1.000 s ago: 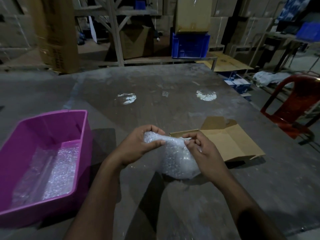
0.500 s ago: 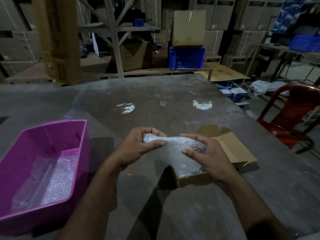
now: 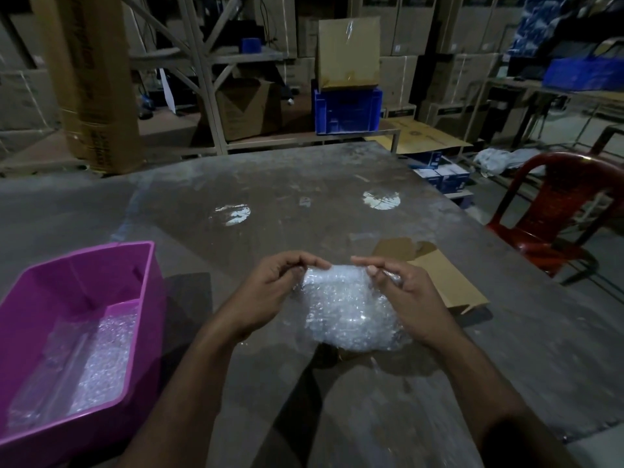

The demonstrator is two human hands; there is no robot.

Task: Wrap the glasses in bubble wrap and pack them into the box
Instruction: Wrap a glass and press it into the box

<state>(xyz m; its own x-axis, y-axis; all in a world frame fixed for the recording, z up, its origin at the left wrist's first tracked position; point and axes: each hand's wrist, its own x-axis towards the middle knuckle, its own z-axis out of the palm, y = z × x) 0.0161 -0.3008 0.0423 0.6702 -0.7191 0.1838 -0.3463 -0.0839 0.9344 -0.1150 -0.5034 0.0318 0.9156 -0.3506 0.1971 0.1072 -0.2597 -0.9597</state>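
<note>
Centre of frame, slightly low: bubble-wrapped bundle (image 3: 351,312) held above the grey table (image 3: 304,184), between both hands. The glass inside can't be made out through the wrap.

Left hand (image 3: 270,292) at the bundle's upper-left corner, fingers curled, thumb & fingertips pinching the top edge of the wrap. Right hand (image 3: 405,298) on the upper-right side, fingers curled over the wrap's top edge, palm against the bundle's right flank. Both hands clamped on the wrap, w/ a short gap between them along the top edge.

Cardboard box (image 3: 442,285) lies behind & right of the bundle, centre-right of frame, mostly hidden by the right hand and bundle; brown flaps (image 3: 401,248) stick up at its far end. A bit of cardboard shows in shadow under the bundle's lower edge.

Lower left: pink plastic tub (image 3: 84,275) on the table, well apart from the hands. Inside it, a loose sheet of bubble wrap (image 3: 101,363) and what looks like clear plastic film beside it, left.

Two pale round patches (image 3: 381,199) on the tabletop, mid-frame, above the hands.

Right edge: red plastic chair (image 3: 557,211) beside the table. Top centre, bkgd: blue crate (image 3: 347,109) w/ a tan carton (image 3: 347,52) on top, racks of stacked cartons around. Upper left: tall cardboard carton (image 3: 94,86) standing upright beyond the table's far edge.
</note>
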